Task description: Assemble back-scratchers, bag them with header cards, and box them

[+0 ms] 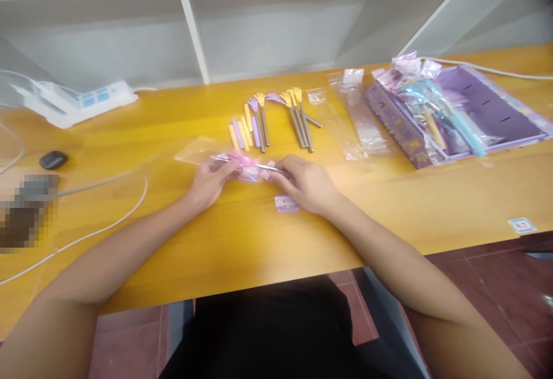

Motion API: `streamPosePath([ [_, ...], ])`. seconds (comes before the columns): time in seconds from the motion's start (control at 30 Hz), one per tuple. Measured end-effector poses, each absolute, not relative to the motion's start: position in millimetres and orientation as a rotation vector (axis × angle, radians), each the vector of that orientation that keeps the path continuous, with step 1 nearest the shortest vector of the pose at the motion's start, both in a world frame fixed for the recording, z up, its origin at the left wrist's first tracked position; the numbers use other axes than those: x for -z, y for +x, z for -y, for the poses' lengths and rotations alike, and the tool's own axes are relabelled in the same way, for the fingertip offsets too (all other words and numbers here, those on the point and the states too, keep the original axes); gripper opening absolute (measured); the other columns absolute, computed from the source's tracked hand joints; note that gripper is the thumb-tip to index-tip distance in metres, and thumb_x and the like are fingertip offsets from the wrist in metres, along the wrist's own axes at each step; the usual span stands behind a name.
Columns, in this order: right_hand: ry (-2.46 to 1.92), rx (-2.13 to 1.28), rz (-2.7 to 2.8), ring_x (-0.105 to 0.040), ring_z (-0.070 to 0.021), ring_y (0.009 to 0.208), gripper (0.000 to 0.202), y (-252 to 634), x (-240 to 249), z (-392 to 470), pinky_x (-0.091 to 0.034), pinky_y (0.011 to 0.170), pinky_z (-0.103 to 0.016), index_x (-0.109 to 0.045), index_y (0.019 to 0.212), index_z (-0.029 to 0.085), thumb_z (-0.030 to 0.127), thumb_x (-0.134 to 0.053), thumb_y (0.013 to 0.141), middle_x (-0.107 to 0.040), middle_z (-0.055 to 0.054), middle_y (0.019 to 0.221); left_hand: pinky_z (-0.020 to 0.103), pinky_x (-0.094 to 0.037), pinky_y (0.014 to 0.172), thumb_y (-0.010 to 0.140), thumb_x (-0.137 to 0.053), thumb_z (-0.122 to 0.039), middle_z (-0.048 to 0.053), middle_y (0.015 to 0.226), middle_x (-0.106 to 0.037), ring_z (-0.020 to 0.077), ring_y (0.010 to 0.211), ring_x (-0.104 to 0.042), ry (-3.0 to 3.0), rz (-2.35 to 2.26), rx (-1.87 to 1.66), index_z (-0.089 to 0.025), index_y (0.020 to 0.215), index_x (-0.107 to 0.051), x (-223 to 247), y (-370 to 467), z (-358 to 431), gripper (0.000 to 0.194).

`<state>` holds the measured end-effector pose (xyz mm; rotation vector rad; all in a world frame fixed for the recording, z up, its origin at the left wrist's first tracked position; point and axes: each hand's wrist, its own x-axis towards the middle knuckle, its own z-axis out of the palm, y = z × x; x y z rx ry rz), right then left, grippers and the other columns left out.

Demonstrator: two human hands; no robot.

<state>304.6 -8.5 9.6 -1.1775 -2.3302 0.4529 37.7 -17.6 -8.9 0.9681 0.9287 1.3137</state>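
My left hand [211,182] pinches a clear plastic packet with pink parts [245,161], just above the desk. Loose clear film trails from it to the left. In my right hand [309,183], closed fingers hold a thin silver metal tool [271,167] whose tip reaches the packet; its kind is hard to make out. Below the packet lies a small purple printed card [287,203]. Behind my hands are several metal rods with yellow hand-shaped heads [297,95], a purple hand-shaped head [253,104], and short yellow and purple handle pieces [244,128].
At the right stands a purple box [488,102] heaped with plastic-wrapped items. Clear bags [360,117] lie beside it. On the left are a white power strip [93,102], a black case [53,160] and a white cable [116,223]. A sticker [522,226] lies near the front edge.
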Motion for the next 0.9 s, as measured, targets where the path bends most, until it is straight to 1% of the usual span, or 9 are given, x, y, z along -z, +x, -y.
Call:
streamPosePath([
  [0.13, -1.236, -0.505, 2.301, -0.061, -0.018, 0.074, 0.046, 313.6, -11.2, 1.2, -0.036, 0.068, -0.031, -0.073, 0.092, 0.018, 0.05, -0.05, 0.114, -0.071, -0.007, 0.086, 0.022, -0.057, 0.07, 0.077, -0.099, -0.043, 0.002, 0.09, -0.077, 0.0117, 0.08, -0.07, 0.827, -0.889, -1.453, -0.019, 0.088, -0.081, 4.5, 36.7, 11.1, 0.032],
  [0.3, -1.036, -0.609, 2.269, -0.064, -0.0184, 0.077, 0.051, 308.5, -5.5, 2.0, -0.042, 0.072, -0.03, -0.075, 0.096, 0.017, 0.056, -0.047, 0.115, -0.071, -0.008, 0.086, 0.022, -0.052, 0.061, 0.073, -0.101, -0.044, -0.001, 0.071, -0.069, 0.0083, 0.061, -0.06, 0.877, -0.954, -1.41, -0.017, 0.079, -0.077, 9.5, 36.8, 13.2, 0.037],
  [0.4, -0.95, -0.634, 2.243, -0.065, -0.0189, 0.08, 0.048, 299.3, -4.6, 8.2, -0.045, 0.075, -0.03, -0.075, 0.1, 0.017, 0.055, -0.048, 0.115, -0.072, -0.009, 0.09, 0.025, -0.054, 0.067, 0.077, -0.097, -0.048, 0.001, 0.067, -0.072, 0.0123, 0.063, -0.064, 1.125, -1.079, -1.222, -0.017, 0.074, -0.079, 12.5, 34.4, 21.3, 0.036],
  [0.47, -0.88, -0.672, 2.247, -0.066, -0.019, 0.083, 0.044, 294.0, -5.5, 12.6, -0.048, 0.078, -0.03, -0.074, 0.104, 0.018, 0.052, -0.048, 0.116, -0.073, -0.009, 0.095, 0.028, -0.056, 0.071, 0.081, -0.094, -0.05, 0.003, 0.073, -0.077, 0.0158, 0.068, -0.068, 1.295, -1.095, -0.989, -0.019, 0.081, -0.083, 12.1, 32.4, 27.4, 0.033],
  [0.57, -0.83, -0.713, 2.277, -0.067, -0.0188, 0.087, 0.039, 290.4, -6.7, 16.5, -0.049, 0.081, -0.03, -0.073, 0.106, 0.018, 0.048, -0.05, 0.116, -0.074, -0.01, 0.103, 0.03, -0.057, 0.072, 0.085, -0.087, -0.059, 0.005, 0.076, -0.078, 0.0176, 0.07, -0.07, 1.36, -1.048, -0.83, -0.019, 0.081, -0.083, 10.2, 31.3, 32.1, 0.041],
  [0.63, -0.831, -0.711, 2.279, -0.067, -0.0186, 0.088, 0.036, 291.1, -6.8, 16.2, -0.049, 0.082, -0.03, -0.073, 0.109, 0.017, 0.045, -0.051, 0.115, -0.074, -0.01, 0.104, 0.029, -0.056, 0.07, 0.087, -0.085, -0.064, 0.004, 0.076, -0.077, 0.0165, 0.069, -0.07, 1.29, -0.993, -0.892, -0.018, 0.086, -0.081, 9.5, 32.7, 30.6, 0.046],
  [0.7, -0.832, -0.716, 2.274, -0.067, -0.0188, 0.089, 0.033, 293.6, -6.4, 13.9, -0.05, 0.083, -0.03, -0.072, 0.114, 0.017, 0.043, -0.052, 0.115, -0.074, -0.01, 0.106, 0.028, -0.054, 0.064, 0.085, -0.087, -0.063, 0.002, 0.073, -0.073, 0.0137, 0.063, -0.066, 1.143, -0.941, -1.056, -0.018, 0.089, -0.078, 9.4, 35.1, 26.0, 0.047],
  [0.8, -0.871, -0.736, 2.257, -0.069, -0.0195, 0.092, 0.029, 299.4, -5.9, 9.6, -0.051, 0.085, -0.031, -0.071, 0.12, 0.018, 0.041, -0.054, 0.114, -0.075, -0.01, 0.109, 0.025, -0.048, 0.056, 0.078, -0.096, -0.055, -0.002, 0.067, -0.066, 0.0091, 0.055, -0.057, 0.891, -0.92, -1.328, -0.017, 0.083, -0.074, 8.8, 37.4, 16.8, 0.044],
  [0.9, -0.902, -0.798, 2.196, -0.066, -0.0169, 0.078, 0.027, 305.8, -6.4, 7.1, -0.049, 0.071, -0.028, -0.066, 0.127, 0.019, 0.04, -0.058, 0.111, -0.073, -0.006, 0.097, 0.022, -0.043, 0.052, 0.081, -0.097, -0.044, -0.003, 0.066, -0.062, 0.007, 0.056, -0.053, 0.713, -0.919, -1.467, -0.018, 0.079, -0.071, 6.9, 34.9, 9.6, 0.036],
])
